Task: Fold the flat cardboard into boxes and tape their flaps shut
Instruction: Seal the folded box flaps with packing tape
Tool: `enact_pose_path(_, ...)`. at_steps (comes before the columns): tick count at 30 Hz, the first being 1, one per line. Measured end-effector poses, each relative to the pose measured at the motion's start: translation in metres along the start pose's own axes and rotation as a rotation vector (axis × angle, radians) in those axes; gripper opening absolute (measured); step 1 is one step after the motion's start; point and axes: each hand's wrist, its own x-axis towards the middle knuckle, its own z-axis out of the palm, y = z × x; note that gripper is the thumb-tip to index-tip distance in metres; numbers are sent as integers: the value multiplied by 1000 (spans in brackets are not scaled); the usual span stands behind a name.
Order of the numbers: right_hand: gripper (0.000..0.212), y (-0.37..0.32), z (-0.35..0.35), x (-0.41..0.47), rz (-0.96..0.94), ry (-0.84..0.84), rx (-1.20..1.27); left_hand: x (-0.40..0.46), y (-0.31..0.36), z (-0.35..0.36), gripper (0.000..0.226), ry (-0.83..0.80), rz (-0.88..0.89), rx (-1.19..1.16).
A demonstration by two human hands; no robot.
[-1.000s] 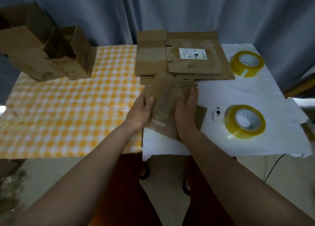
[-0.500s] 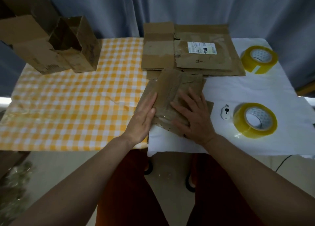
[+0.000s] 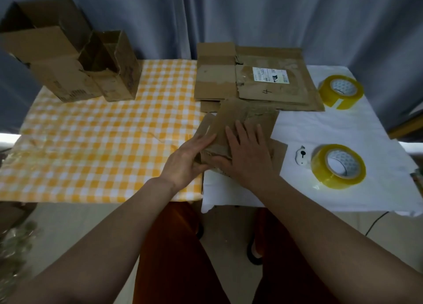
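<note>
Table (image 3: 343, 129), half yellow-checked cloth, half white sheet. Stack of flat brown cardboard sheets (image 3: 256, 83), far centre. Small flattened brown cardboard piece (image 3: 242, 118): at the cloths' seam, directly ahead of both hands, long axis running away and slightly right.

Right hand (image 3: 248, 152): flat, fingers spread, pressing on top.

Left hand (image 3: 187, 161): at the left edge, fingers extended along it, thumb apparently underneath; the nearer to lift that side.

Half a second ago the left hand lay palm-down; now it is turned edgewise.
</note>
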Motion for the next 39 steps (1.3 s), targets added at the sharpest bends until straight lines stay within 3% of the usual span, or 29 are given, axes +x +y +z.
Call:
enact_pose_path(3, 76, 1, 3, 3, -59, -48, -58, 0, -4, -6, 79, -80, -59, 34)
enact_pose_path(6, 73, 3, 3, 3, -127, -83, -103, 1, -1, -14, 62, -112, -80, -79)
enact_pose_path(10, 78, -1, 3, 9, -53, -109, -106, 8, 10, -14, 21, 87, -126, -255)
enact_pose_path(12, 76, -4, 2, 7, -37, -70, -40, 20, 23, -1, 14, 256, -221, -188)
enact_pose_path(16, 52, 2, 6, -4, -122, 212, 314, 50, 42, 29, 24, 397, -571, -332)
enact_pose_path(19, 45, 22, 9, 0, 80, 351, 550, 61, 43, 45, 26, 492, -647, -441)
enact_pose_path(23, 58, 62, 9, 25, 438, 212, 630, 55, 38, 57, 32, 692, -616, -645)
enact_pose_path(25, 60, 77, 6, 39, 445, 135, 652, 57, 38, 60, 30, 680, -663, -669)
enact_pose_path(30, 39, 91, -2, 65, 637, 149, 918, 58, 44, 62, 65, 635, -956, -1021)
enact_pose_path(33, 32, 88, -5, 67, 733, 190, 993, 33, 67, 68, 55, 840, -1162, -766)
enact_pose_path(35, 30, 81, -9, 67, 765, 234, 1038, 18, 96, 73, 42, 806, -1002, -751)
enact_pose_path(37, 29, 72, -16, 64, 774, 275, 1047, 13, 116, 76, 52, 668, -811, -764)
enact_pose_path(39, 29, 64, -22, 57, 783, 317, 1090, 19, 124, 58, 61, 670, -657, -753)
